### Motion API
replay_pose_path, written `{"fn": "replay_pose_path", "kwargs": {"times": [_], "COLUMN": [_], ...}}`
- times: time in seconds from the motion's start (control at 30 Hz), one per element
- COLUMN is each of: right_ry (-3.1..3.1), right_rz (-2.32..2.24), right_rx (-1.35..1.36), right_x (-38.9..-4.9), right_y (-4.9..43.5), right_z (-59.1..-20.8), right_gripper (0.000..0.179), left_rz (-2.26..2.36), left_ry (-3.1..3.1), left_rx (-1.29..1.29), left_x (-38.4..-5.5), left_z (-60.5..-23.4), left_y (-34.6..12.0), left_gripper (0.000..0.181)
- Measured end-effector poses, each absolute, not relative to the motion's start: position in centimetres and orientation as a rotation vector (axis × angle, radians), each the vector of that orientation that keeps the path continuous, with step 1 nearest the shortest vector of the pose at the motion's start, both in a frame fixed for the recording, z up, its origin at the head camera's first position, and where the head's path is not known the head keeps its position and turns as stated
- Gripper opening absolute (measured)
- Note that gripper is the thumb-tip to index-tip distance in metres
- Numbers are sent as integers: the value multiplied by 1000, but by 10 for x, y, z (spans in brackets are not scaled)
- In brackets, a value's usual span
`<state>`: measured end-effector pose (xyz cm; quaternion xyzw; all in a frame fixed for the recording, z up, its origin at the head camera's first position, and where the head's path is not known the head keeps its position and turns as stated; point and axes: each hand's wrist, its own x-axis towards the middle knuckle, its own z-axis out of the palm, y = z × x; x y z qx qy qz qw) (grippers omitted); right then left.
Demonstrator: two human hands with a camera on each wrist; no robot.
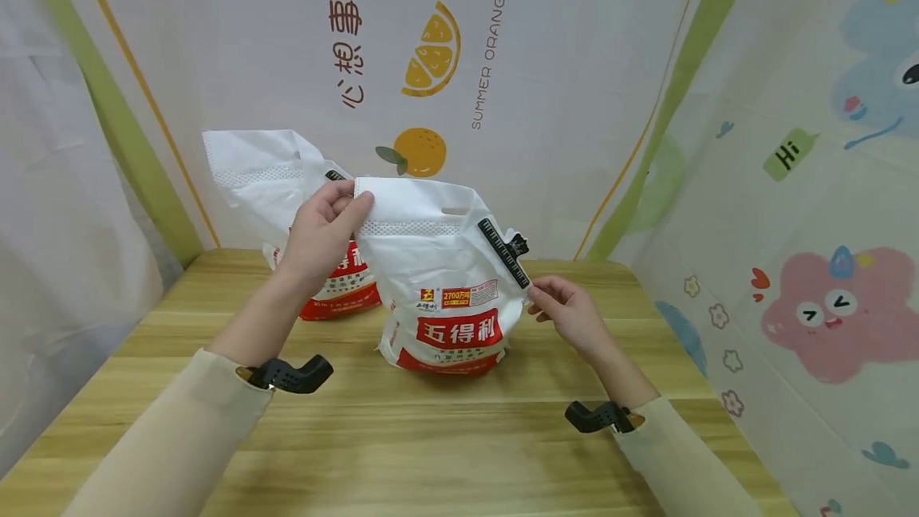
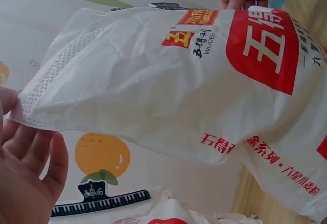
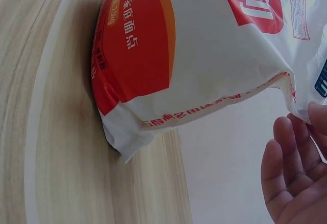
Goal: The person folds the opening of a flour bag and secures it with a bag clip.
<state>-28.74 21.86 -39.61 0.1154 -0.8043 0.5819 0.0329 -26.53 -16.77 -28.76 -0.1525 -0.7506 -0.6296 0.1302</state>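
Note:
A white and red flour bag (image 1: 441, 270) stands upright on the wooden table. Its top left corner is pinched between the thumb and fingers of my left hand (image 1: 316, 238). The bag's top right side is folded over, and a black clip (image 1: 502, 252) with a piano-key pattern sits slantwise across that fold. At the lower end of the clip, my right hand (image 1: 570, 313) pinches the bag's edge. From the right wrist view, the thumb and fingertips (image 3: 299, 124) grip a corner of the bag's plastic; the clip (image 3: 321, 83) shows only partly.
Behind and left stands a second flour bag (image 1: 251, 190), partly hidden by my left hand and the front bag; a similar clip (image 2: 102, 201) is on it. Printed curtains (image 1: 574, 62) enclose the wooden table (image 1: 431, 437) at the back and sides.

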Motion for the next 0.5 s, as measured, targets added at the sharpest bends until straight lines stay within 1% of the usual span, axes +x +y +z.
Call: {"fn": "replay_pose_path", "kwargs": {"times": [0.13,0.23,0.37,0.5], "right_ry": [-2469,-2461,-2449,-2434], "right_rz": [1756,1709,1704,1765], "right_rx": [338,298,283,333], "right_x": [-286,-285,-284,-284], "right_y": [218,217,216,217], "right_z": [-397,-399,-400,-400], "right_gripper": [24,18,17,25], "left_rz": [-1823,-1779,-1801,-1880], "left_ry": [-2096,-2059,-2029,-2075], "left_rx": [-484,-463,-425,-447], "left_x": [-269,-269,-265,-260], "left_z": [-291,-292,-295,-306], "left_y": [-165,-163,-164,-170], "left_gripper": [38,37,41,49]}}
